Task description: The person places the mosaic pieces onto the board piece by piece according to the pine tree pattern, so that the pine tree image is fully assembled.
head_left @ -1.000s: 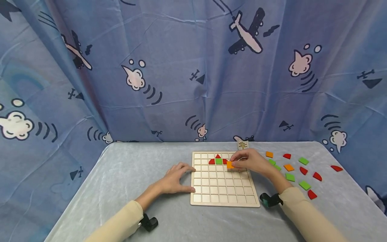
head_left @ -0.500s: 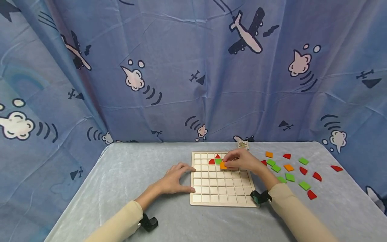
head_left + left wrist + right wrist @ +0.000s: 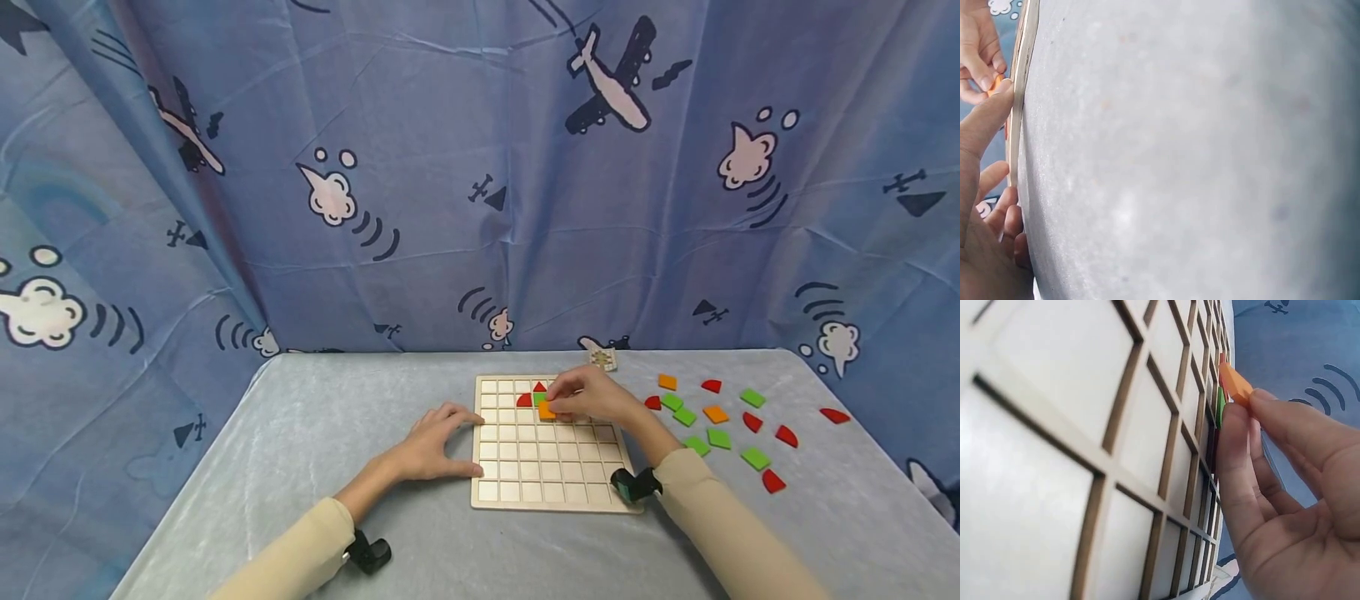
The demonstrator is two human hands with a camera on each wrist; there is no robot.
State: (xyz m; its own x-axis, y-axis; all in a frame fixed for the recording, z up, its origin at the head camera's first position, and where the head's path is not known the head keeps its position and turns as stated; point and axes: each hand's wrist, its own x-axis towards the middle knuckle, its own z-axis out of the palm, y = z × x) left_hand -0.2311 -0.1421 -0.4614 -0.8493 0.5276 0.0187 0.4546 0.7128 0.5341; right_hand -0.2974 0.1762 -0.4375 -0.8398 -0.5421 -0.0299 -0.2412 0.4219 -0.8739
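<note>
Okay, nearest the camera, beige sleeves (image 3: 292, 546) are worn on both arms, with a black wrist device (image 3: 368, 552) seen at each wrist. The left edge of the wooden grid board (image 3: 517, 493) is touched by the left hand (image 3: 438, 443), thumb and forefinger spread well apart along it; the other fingers are partly hidden in the head view. The board is laid flat on the grey cloth-covered surface (image 3: 337, 425). Over its far part, an orange piece (image 3: 547, 410) is pinched between thumb and finger of the right hand (image 3: 592, 396); it is held tilted in the right wrist view, and whether the board is touched by it cannot be told. Just beyond it a green square (image 3: 539, 399) is placed on the board, with a red rounded piece (image 3: 524, 400) set to its left and a red triangle (image 3: 539, 387) set on its far side. Right of the board, loose pieces (image 3: 718, 438) are scattered on the surface: green and orange four-sided ones, red rounded ones. A small patterned card (image 3: 602, 359) is placed behind the board's far right corner. Farthest off, a blue curtain (image 3: 420, 167) is hung, printed with planes and clouds.
</note>
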